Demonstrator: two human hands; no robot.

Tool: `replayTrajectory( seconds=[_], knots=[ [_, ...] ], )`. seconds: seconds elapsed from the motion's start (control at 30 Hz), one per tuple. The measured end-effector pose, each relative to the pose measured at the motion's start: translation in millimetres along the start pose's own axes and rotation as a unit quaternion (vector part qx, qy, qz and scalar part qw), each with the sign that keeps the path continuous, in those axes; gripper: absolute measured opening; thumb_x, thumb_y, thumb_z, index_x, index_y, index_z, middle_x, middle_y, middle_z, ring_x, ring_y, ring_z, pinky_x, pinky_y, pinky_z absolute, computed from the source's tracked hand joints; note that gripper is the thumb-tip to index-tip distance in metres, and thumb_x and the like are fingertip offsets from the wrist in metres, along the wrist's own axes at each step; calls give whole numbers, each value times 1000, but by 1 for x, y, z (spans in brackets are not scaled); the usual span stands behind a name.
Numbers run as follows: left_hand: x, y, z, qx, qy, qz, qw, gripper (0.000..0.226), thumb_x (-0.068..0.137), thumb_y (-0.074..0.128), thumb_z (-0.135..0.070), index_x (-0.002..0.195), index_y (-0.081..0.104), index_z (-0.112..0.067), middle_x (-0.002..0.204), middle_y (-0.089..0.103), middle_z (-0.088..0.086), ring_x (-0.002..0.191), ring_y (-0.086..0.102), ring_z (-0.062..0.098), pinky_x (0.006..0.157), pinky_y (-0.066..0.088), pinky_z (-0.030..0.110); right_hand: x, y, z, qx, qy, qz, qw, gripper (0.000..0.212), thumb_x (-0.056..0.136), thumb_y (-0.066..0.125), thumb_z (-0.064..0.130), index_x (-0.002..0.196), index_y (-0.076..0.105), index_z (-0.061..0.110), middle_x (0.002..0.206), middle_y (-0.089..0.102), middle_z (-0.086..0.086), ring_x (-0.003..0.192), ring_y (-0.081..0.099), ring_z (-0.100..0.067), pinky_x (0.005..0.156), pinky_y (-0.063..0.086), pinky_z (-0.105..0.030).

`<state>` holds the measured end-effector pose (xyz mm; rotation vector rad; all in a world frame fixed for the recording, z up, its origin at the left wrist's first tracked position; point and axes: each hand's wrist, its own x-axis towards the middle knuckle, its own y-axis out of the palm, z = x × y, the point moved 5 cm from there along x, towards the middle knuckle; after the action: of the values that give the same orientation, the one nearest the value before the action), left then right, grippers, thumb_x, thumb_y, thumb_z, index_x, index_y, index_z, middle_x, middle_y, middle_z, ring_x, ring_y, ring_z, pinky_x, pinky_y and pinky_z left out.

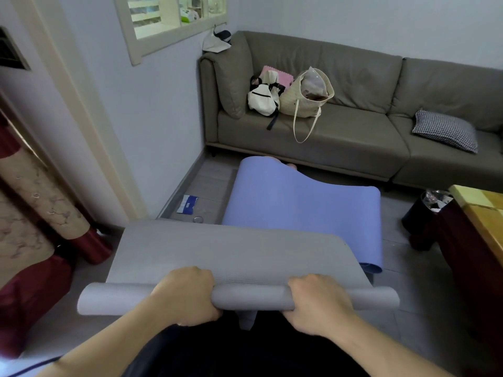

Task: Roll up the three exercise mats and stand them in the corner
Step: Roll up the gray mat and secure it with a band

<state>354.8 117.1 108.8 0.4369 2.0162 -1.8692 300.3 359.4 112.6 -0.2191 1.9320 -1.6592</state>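
Head view: left hand and right hand both curl around the grey mat; roll evenly toward twelve o'clock, keeping it tight.

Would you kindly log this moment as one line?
phase: rolling | left hand, right hand: grip grey mat roll | blue mat: unrolled

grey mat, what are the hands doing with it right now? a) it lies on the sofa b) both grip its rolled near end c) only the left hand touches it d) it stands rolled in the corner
b: the left hand and right hand both curl round the rolled end of the grey mat, the rest lying flat toward the blue mat.
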Motion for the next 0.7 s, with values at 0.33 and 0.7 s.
replayTrajectory(
  seconds=[0.33,0.7],
  knots=[
    [-10,7,-33,95,12,-122,988,42,90,56,-39,128,48,-24,125,61,4,117,59,30,94,43,40,38,-8,-3,48,15,143,988,64,67,78,71,107,68,22,97,67,3,83,66,-26,69,50,-31],
    [12,4,-26,26,-5,-71,997,32,88,56,-39,116,62,-24,121,68,4,110,67,30,88,51,36,19,5,23,-29,-38,-43,998,26,79,67,25,103,58,22,100,69,-2,93,68,-31,70,44,-38]
  ],
)
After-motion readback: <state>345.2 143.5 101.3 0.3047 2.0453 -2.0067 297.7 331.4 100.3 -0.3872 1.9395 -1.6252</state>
